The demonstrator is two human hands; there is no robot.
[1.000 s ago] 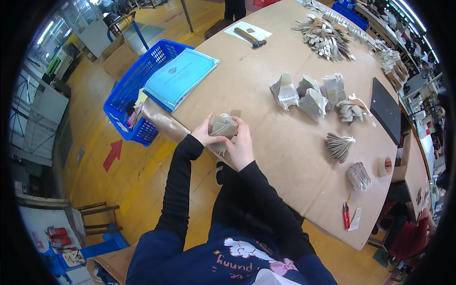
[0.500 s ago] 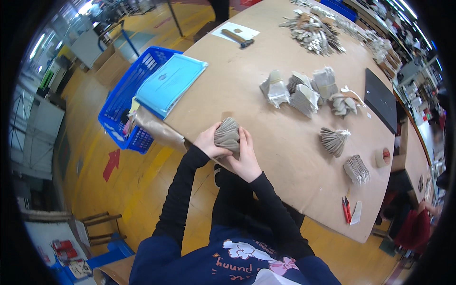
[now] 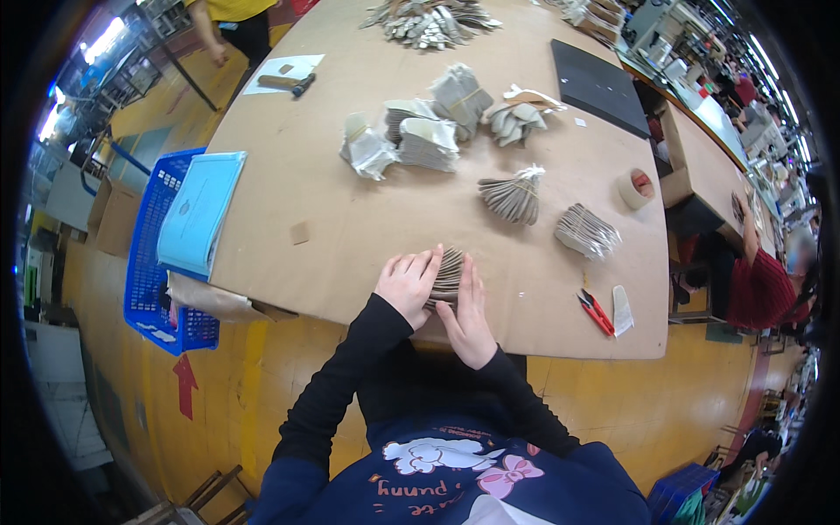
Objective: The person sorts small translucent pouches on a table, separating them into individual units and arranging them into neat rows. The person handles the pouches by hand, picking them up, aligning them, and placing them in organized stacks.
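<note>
A stack of thin grey-brown cut pieces stands at the front edge of the table, its layers seen edge-on. My left hand presses its left side, while my right hand flanks it on the right, so the stack is held between both. Part of it is hidden behind my fingers. Beyond it lie a fanned, tied bundle of similar pieces and another tied stack. Farther back is a group of banded light-grey bundles. The material of the pieces cannot be made out for certain.
Red snips and a tape roll lie at the right. A black board is at the back right. Left: a hammer on paper, and a blue basket with a blue folder. A person stands beyond.
My hands and the stack have moved right along the table's front edge, and the view has turned. The stack now stands on the table. A small brown square shows on the tabletop.
</note>
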